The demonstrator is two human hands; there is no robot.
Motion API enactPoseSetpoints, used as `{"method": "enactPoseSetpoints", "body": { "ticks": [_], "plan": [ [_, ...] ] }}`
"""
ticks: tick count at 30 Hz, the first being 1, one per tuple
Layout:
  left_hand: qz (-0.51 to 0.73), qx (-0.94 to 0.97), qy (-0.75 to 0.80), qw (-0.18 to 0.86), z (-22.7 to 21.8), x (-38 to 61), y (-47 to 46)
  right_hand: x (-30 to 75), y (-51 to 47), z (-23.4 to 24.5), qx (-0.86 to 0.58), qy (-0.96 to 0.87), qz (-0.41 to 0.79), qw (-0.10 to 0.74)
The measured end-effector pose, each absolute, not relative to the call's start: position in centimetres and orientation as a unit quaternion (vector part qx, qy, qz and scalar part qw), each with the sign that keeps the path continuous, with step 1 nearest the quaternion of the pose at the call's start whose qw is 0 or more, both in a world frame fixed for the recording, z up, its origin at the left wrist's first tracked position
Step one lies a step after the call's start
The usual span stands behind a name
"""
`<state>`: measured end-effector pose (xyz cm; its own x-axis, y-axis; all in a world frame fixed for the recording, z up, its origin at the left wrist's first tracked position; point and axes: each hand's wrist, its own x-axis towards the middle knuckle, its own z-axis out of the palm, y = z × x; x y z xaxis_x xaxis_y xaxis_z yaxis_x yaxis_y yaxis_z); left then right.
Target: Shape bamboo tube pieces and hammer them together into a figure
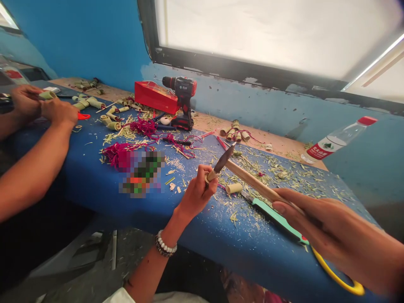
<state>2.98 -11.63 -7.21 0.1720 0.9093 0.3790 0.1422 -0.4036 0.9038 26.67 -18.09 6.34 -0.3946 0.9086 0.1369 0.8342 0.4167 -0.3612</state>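
My left hand (196,194) pinches a short pale bamboo piece (211,176) upright over the blue table (221,248). My right hand (331,231) grips the wooden handle of a hammer (255,181), its dark head (224,158) right at the bamboo piece's top. A cut bamboo tube (234,188) lies on the table beneath the handle. Under my right hand lies a teal-handled knife (277,221), with a yellow loop handle (339,273) at the table's front edge. Whether the hammer head touches the bamboo, I cannot tell.
A co-worker's hands (38,105) hold a bamboo piece at the left, near red scissors (83,116). A cordless drill (181,101), red box (156,96), magenta string (142,127), bamboo shavings (284,176), and a water bottle (337,139) lie beyond. A blurred patch (142,173) hides something.
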Motion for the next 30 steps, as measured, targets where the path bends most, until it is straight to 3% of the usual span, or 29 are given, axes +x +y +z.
{"method": "enactPoseSetpoints", "body": {
  "ticks": [9,21,30],
  "plan": [
    [0.525,0.663,0.380,0.375,-7.5,3.0,-11.5,25.9,-17.9,6.4,-0.534,-0.812,0.206,0.115],
    [0.524,0.664,0.382,0.373,-7.7,3.1,-11.2,25.3,-17.6,5.9,-0.526,-0.815,0.199,0.140],
    [0.507,0.674,0.392,0.367,-7.3,3.0,-11.4,26.4,-18.1,5.3,-0.525,-0.833,0.080,0.153]
  ]
}}
